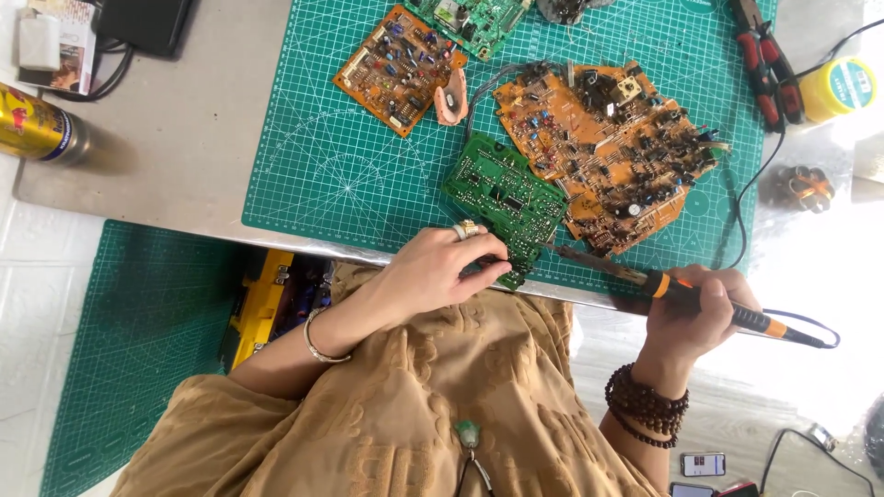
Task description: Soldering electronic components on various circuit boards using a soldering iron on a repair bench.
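The left hand (433,271) is pinching the green board (505,201) steady while the right hand (704,308), fist closed, is bringing the soldering iron (681,293) to its edge, needing a precise tip touch.

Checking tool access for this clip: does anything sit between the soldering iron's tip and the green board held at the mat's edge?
Nothing visible does. The right hand holds the soldering iron, its tip reaching the green circuit board directly. The left hand grips the board's near edge, beside the tip. The large orange board lies behind.

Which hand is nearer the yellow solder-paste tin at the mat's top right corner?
Right. The right hand, holding the orange-and-black soldering iron, sits directly below the yellow round tin; the left hand, gripping the green circuit board, is farther away toward the left.
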